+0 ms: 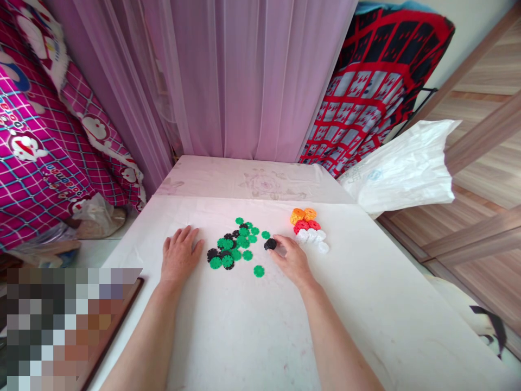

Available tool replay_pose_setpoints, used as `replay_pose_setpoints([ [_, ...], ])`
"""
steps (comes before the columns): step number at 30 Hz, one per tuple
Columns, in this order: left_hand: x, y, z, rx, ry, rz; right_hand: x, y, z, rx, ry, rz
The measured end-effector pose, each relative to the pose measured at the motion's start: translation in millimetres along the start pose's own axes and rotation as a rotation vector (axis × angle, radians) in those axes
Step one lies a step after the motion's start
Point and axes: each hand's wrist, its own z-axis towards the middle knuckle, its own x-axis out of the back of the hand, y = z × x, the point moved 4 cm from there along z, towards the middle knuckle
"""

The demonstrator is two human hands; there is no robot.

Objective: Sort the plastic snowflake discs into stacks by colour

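Observation:
My right hand (292, 260) pinches a small bunch of black notched plastic discs (270, 244) just above the white table. Flat on the table to the left of the pile, my left hand (180, 252) rests with its fingers spread, holding nothing. Between the two hands lies a loose pile of green discs (243, 241) mixed with black discs (212, 254), some overlapping. One green disc (259, 271) sits apart, nearer to me. Beyond my right hand are grouped orange discs (298, 215), red discs (302, 226) and white discs (312, 235).
The white table (240, 331) has a flowered cover (260, 182) at its far end. A white plastic bag (407, 168) stands by the right edge. Purple curtains (260, 81) hang behind. Patterned blankets hang at left and right.

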Motion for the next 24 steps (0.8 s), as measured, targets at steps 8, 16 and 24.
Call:
replay_pose_setpoints([
  [8, 1.4, 1, 0, 0.007, -0.02, 0.013, -1, -1, 2, -0.018, -0.035, 0.011],
  [16, -2.0, -2, 1, -0.016, 0.026, -0.008, 13, -15, -5, 0.103, 0.246, -0.029],
  [24, -1.5, 0, 0, -0.013, 0.011, 0.0, -24, -109, -23, 0.472, -0.061, -0.128],
])
